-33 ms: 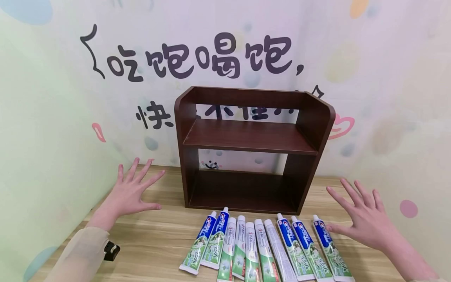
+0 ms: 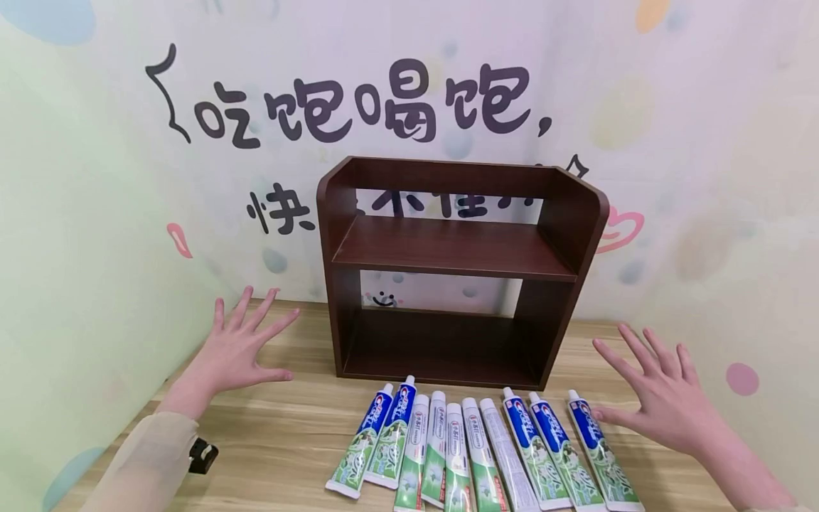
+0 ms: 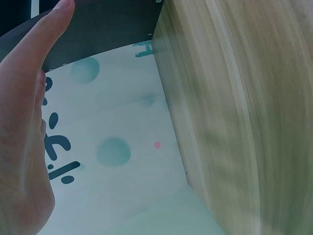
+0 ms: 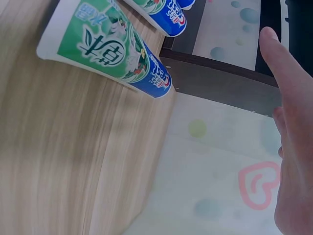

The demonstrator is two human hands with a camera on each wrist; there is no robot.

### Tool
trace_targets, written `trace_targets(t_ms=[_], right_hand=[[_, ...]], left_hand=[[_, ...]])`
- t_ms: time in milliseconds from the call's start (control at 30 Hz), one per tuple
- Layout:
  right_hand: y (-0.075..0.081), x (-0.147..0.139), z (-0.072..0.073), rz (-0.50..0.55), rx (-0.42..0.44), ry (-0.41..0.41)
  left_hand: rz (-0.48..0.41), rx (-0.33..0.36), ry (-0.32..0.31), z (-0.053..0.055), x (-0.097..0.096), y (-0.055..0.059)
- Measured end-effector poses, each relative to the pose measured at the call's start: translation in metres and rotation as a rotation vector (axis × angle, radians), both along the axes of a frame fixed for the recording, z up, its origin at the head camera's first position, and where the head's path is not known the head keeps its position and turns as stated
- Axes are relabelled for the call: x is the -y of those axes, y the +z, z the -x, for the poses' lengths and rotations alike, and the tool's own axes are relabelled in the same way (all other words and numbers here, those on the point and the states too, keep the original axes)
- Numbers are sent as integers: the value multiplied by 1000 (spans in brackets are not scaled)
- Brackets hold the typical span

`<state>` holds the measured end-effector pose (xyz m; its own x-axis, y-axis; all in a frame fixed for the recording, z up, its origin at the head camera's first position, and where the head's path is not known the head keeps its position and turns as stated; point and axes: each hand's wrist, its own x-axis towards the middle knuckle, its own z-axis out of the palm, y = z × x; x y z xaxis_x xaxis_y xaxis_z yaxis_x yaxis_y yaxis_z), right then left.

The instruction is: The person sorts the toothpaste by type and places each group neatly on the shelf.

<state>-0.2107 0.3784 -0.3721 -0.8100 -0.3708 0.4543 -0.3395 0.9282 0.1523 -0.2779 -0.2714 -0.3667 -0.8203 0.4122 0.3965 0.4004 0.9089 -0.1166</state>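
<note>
My left hand [image 2: 238, 350] hovers with fingers spread to the left of a dark brown two-tier shelf [image 2: 451, 245], holding nothing. On the other side my right hand [image 2: 665, 402] is spread the same way. Its thumb overlaps the rightmost blue-and-green toothpaste tube [image 2: 601, 455] in the head view; in the right wrist view that tube [image 4: 110, 46] lies apart from the hand. Several toothpaste tubes lie in a fanned row before the shelf, caps toward it. White-and-green tubes [image 2: 484, 455] fill the middle, with blue-and-green tubes [image 2: 361, 444] at both ends.
The wood-grain table [image 2: 269, 448] meets a printed wall cloth [image 2: 448, 43] behind the shelf, with cloth at both sides too. Both shelf tiers hold nothing, and the back is partly cut out. A black strap piece [image 2: 202, 455] sits at the left wrist.
</note>
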Motion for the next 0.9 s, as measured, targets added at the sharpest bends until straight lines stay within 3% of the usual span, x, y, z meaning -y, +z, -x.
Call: trace_targets(t_ms=[500, 700, 900], right_hand=[[-2, -5, -1, 25, 2, -5], [-2, -5, 0, 31, 7, -6], [0, -3, 1, 34, 3, -3]], left_hand=[[14, 9, 9, 2, -3, 8], [-19, 32, 8, 5, -7, 18], [-69, 13, -2, 11, -12, 33]])
